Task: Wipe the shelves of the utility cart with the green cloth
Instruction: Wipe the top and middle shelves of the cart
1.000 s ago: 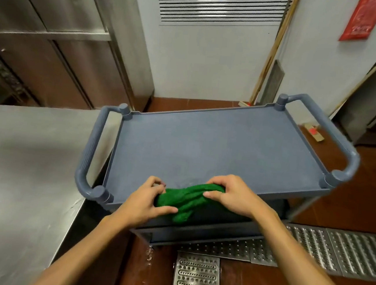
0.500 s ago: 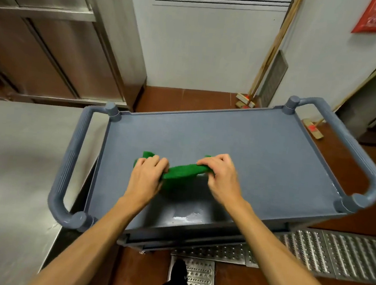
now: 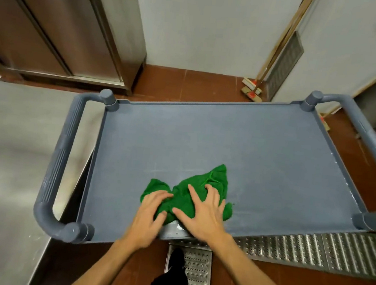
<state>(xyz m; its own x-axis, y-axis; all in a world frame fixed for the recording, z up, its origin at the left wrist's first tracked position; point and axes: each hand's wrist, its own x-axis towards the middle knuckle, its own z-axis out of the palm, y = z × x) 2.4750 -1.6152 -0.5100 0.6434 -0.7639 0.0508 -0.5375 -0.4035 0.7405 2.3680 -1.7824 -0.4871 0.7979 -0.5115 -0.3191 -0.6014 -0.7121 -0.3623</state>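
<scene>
Down at the near edge of the cart's top shelf (image 3: 261, 154), both hands press flat on the green cloth (image 3: 197, 193). The left hand (image 3: 150, 210) lies on the cloth's left lump, fingers bent a little, and the right hand (image 3: 203, 215) lies on the middle with fingers spread wide. Neither hand has a closed grip on it; both are open and pushing down, not pinching. The cloth is bunched and wrinkled, not laid smooth. Its long way runs from near left up to far right, and one corner sticks out past the right hand, away from the person. Most of the cloth lies just ahead of the fingers, so a push away from the body looks like the easy next stroke, and the right hand is the nearer one to the big dry part of the shelf. A small wet shine shows on the shelf lip right under the wrists. The shelf is blue-grey with a low rim and a round handle (image 3: 61, 160) at each end. I judge the wiping has only begun, since the far half has no wet marks I can see. The lower shelves are hidden. A steel bench (image 3: 15, 160) stands touching or just beside the cart on the left. Beyond are red floor tiles, a broom (image 3: 252, 91) leaning in the corner, and a white wall
</scene>
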